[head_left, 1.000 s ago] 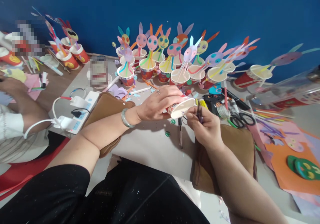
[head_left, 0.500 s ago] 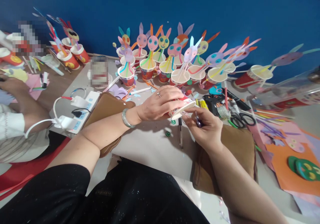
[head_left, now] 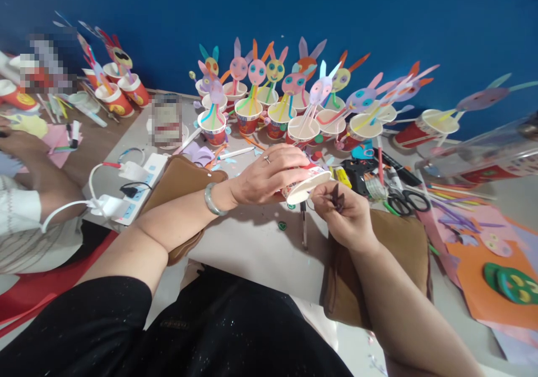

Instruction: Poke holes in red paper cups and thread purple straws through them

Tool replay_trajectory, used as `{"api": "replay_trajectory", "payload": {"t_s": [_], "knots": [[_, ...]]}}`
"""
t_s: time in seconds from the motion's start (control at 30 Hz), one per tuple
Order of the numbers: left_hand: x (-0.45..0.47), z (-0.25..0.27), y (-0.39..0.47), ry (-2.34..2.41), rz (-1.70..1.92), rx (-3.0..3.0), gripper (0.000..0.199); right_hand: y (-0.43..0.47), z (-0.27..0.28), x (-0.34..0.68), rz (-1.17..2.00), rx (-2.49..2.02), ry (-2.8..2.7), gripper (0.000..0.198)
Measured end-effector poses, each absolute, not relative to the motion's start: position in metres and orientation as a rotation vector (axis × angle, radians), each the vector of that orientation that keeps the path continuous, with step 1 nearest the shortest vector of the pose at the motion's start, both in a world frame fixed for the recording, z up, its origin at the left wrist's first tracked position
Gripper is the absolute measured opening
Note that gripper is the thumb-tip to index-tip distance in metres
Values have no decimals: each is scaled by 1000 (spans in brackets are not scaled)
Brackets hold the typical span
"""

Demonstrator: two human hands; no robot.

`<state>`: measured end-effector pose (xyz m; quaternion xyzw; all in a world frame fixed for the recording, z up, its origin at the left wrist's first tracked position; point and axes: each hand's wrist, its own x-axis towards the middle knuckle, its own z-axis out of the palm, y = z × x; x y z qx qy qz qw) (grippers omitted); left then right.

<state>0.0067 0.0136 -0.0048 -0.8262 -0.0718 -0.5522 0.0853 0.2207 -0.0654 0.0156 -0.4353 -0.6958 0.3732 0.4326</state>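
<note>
My left hand (head_left: 271,175) is wrapped over a red and white paper cup (head_left: 305,187), which lies tilted with its open mouth toward the lower right. Close by the cup's rim, my right hand (head_left: 347,212) is closed in a pinch. A small dark pointed thing (head_left: 338,199) sticks out between its fingers; its kind is unclear. Below the cup a pen (head_left: 304,228) lies on the grey table (head_left: 252,254), with a small green round piece (head_left: 282,226) to its left.
Several paper cups (head_left: 212,130) with rabbit-faced straw figures stand along the blue wall. Black-handled scissors (head_left: 406,202) and a yellow marker (head_left: 342,176) lie right. Brown cushions (head_left: 386,254) flank the work spot. At left are a power strip (head_left: 143,192) and another person's arm (head_left: 46,170).
My right hand has turned and drawn slightly away from the cup's mouth, so more of the dark thing shows. The cup has tipped a little, its opening now more visible.
</note>
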Motion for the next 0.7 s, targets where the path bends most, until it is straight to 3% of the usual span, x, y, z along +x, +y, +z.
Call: {"api": "replay_trajectory", "payload": {"t_s": [0.13, 0.43, 0.7], "knots": [[6, -7, 15, -212, -1645, -2491, 34, -65, 11, 223, 1007, -1023, -1649, 39], [-4, -12, 23, -370, -1594, -2591, 49, -53, 9, 234, 578, -1163, -1812, 62], [-9, -14, 27, -634, -1566, -2703, 62, -46, 1, 245, 302, -1141, -2059, 44]]}}
